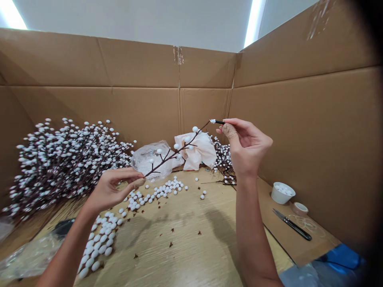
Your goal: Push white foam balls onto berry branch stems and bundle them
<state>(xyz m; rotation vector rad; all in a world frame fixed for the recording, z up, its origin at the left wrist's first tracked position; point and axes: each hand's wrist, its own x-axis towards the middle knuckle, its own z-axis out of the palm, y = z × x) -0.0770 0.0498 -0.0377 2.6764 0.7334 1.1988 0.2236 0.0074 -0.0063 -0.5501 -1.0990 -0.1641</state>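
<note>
While the left hand [121, 185] pinches the lower end of a dark branch [167, 156] dotted with white balls, the right hand [247, 143] is clamped on a slim black stick [220, 122], a white dab showing where it meets the branch's raised tip. Beneath, loose white balls [103, 239] lie along the table [185, 259]. Over to the right, a white tub [278, 196] holds small white pieces, near a tape roll [300, 208]. At the back sits a crumpled clear bag [152, 161], its contents unclear from here.
</note>
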